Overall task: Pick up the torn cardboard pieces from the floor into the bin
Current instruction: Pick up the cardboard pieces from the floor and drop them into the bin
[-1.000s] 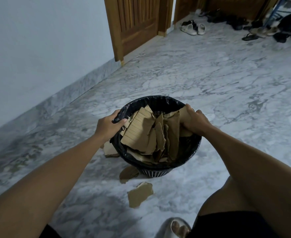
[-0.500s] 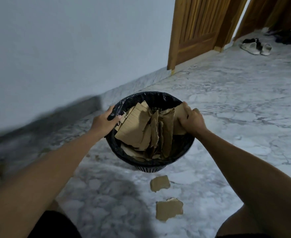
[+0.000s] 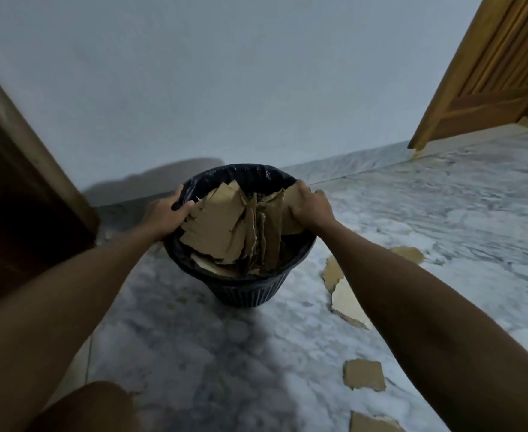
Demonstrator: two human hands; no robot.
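**Black bin gripped at both rims**

Left hand (image 3: pixel 166 213) clamped on the near-left rim of the black bin (image 3: pixel 244 291), fingers (image 3: pixel 178 199) curled over the liner edge; right hand (image 3: pixel 311 207) at the right rim, fingers (image 3: pixel 303 190) wrapped together over a torn cardboard piece (image 3: pixel 290 213) and pressing it to the rim. Between the two sets of fingers, torn cardboard pieces (image 3: pixel 216 226) standing upright and leaning inside the bin, filling it. Right of the right fingers, on the marble floor (image 3: pixel 443 213), several loose pieces (image 3: pixel 347 300); nearer the body, a squarish piece (image 3: pixel 364 378); one more piece (image 3: pixel 372 424) at the lower edge. Wooden door (image 3: pixel 490 73) far right.
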